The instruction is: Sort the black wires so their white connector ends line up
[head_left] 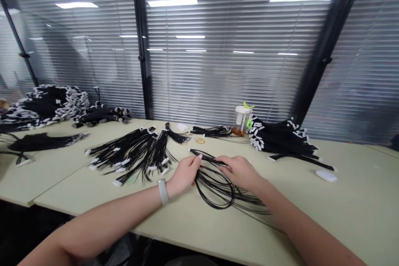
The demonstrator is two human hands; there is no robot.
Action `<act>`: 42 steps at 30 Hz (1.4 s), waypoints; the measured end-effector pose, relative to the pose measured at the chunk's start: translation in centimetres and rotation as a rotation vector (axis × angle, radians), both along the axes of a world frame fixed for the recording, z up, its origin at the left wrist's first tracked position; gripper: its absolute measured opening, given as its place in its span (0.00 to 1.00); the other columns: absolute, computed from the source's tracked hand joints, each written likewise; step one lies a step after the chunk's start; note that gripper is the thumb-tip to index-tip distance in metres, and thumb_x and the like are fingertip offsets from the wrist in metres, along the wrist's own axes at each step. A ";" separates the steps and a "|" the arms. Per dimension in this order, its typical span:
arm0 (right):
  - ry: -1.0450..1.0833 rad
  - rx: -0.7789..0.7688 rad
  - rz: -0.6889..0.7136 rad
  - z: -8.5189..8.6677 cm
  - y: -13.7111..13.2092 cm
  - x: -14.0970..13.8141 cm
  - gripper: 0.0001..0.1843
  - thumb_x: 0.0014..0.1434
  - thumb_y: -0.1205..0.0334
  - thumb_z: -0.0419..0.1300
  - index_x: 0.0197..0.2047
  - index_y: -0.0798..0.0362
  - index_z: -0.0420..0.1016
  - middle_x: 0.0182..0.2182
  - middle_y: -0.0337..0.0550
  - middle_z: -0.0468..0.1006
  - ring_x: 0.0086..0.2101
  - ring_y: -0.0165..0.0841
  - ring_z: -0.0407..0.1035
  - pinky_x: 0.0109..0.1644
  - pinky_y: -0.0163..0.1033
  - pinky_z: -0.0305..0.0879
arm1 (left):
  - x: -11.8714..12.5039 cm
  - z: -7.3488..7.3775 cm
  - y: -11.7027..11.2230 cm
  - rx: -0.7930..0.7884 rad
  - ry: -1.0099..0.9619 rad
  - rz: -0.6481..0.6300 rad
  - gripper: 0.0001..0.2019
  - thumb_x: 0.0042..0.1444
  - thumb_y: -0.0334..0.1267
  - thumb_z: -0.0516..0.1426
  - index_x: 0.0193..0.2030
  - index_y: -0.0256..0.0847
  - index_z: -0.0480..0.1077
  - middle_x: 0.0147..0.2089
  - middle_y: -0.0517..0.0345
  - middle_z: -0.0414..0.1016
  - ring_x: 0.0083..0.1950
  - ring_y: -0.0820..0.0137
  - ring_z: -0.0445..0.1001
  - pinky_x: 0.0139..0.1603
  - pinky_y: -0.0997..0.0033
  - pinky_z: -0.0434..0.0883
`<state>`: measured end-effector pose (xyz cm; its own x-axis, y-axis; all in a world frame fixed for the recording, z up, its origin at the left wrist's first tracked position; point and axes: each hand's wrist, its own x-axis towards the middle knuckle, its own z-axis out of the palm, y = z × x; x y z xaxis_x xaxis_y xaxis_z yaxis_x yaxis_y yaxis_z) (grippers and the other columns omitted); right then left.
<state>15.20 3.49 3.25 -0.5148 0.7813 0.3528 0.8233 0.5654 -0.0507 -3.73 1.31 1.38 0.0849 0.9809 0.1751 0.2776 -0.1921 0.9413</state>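
Note:
Over the near middle of the table, my left hand [187, 171] is closed on a bundle of thin black cables [215, 203], its thumb on top. The bundle loops below the fingers, and loose strands trail off to the right under my forearm. My right hand [238, 170] pinches the same bundle near its upper end, a short way right of the left hand. Left of my hands lies a fanned group of black cables with white connectors [137, 149]. Two tan rubber bands [200, 141] rest on the table just beyond the left hand.
A large pile of black cables with white ends [50, 106] sits at the far left, another stack [283, 137] at the right. Near that stack stand a clear lidded cup [241, 121] and a white object [326, 175]. Glass with blinds [218, 70] borders the table's back.

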 end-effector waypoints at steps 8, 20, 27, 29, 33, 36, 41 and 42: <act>0.084 0.180 -0.177 1.4 -1.7 -0.2 0.14 0.55 0.51 0.53 0.33 0.53 0.68 0.27 0.43 0.74 0.29 0.35 0.67 0.28 0.35 0.49 | -0.5 -0.1 0.6 -0.017 -0.247 0.088 0.22 0.52 0.57 0.47 0.22 0.39 0.58 0.14 0.66 0.57 0.12 0.77 0.56 0.11 0.77 0.56; 0.416 -0.291 0.382 0.3 -4.8 -2.7 0.16 0.61 0.62 0.45 0.23 0.55 0.61 0.18 0.33 0.61 0.21 0.24 0.53 0.25 0.30 0.50 | 0.0 0.1 -1.5 0.199 -0.061 0.048 0.19 0.55 0.50 0.47 0.21 0.39 0.55 0.15 0.68 0.54 0.17 0.78 0.56 0.18 0.78 0.55; 0.381 -0.189 0.458 0.6 -5.3 -3.0 0.10 0.61 0.64 0.45 0.30 0.54 0.62 0.24 0.36 0.67 0.23 0.25 0.55 0.29 0.32 0.53 | -0.4 0.5 -1.6 0.237 0.040 -0.071 0.21 0.54 0.51 0.47 0.18 0.39 0.53 0.18 0.66 0.50 0.22 0.78 0.51 0.23 0.76 0.51; 0.346 -0.185 0.437 0.6 -5.4 -3.0 0.09 0.60 0.64 0.46 0.29 0.54 0.62 0.24 0.36 0.67 0.23 0.26 0.55 0.29 0.33 0.53 | -0.3 0.5 -1.6 0.244 0.062 -0.057 0.21 0.55 0.50 0.46 0.18 0.38 0.53 0.19 0.66 0.50 0.22 0.78 0.51 0.24 0.76 0.51; 0.375 -0.236 0.413 0.4 -5.7 -3.2 0.11 0.61 0.64 0.45 0.27 0.53 0.59 0.20 0.34 0.64 0.21 0.25 0.55 0.27 0.32 0.52 | -0.1 0.5 -1.8 0.255 0.060 -0.007 0.20 0.55 0.50 0.46 0.19 0.39 0.51 0.20 0.66 0.49 0.23 0.77 0.51 0.25 0.76 0.52; 0.398 -0.299 0.392 0.2 -5.9 -3.5 0.12 0.62 0.63 0.43 0.26 0.53 0.57 0.19 0.34 0.64 0.20 0.25 0.56 0.25 0.31 0.52 | -0.1 0.6 -1.9 0.241 0.037 -0.001 0.20 0.55 0.50 0.46 0.19 0.40 0.49 0.20 0.66 0.48 0.23 0.78 0.49 0.24 0.76 0.52; 0.387 -0.278 0.325 -0.1 -5.9 -3.7 0.13 0.62 0.61 0.43 0.28 0.53 0.60 0.20 0.36 0.68 0.21 0.26 0.60 0.26 0.32 0.55 | -0.3 0.7 -1.8 0.261 0.005 0.026 0.20 0.54 0.51 0.46 0.19 0.40 0.49 0.20 0.67 0.47 0.23 0.78 0.49 0.23 0.77 0.51; 0.375 -0.263 0.320 -0.2 -5.9 -3.6 0.13 0.62 0.61 0.43 0.28 0.53 0.60 0.20 0.37 0.69 0.21 0.26 0.60 0.26 0.32 0.55 | -0.3 0.7 -1.8 0.266 -0.001 0.025 0.20 0.54 0.51 0.46 0.19 0.40 0.49 0.20 0.67 0.47 0.23 0.78 0.49 0.23 0.77 0.51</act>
